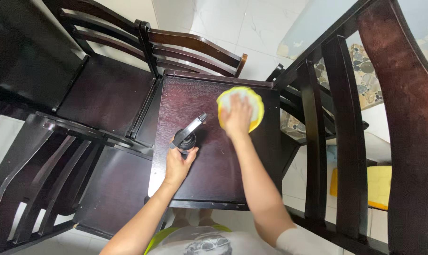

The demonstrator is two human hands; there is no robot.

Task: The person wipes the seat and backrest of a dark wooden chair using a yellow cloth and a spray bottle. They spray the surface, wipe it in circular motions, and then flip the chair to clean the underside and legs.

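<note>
A dark wooden chair seat lies below me. My right hand presses flat on a round yellow cloth at the seat's far right. My left hand grips a dark spray bottle standing on the seat's left side, its grey trigger nozzle pointing toward the cloth. The cloth and the bottle are apart, a hand's width between them.
Several more dark slatted chairs crowd the left and the far side. A tall chair back rises at the right, in front of a glass-topped table. White tiled floor shows beyond. A yellow object lies on the floor at right.
</note>
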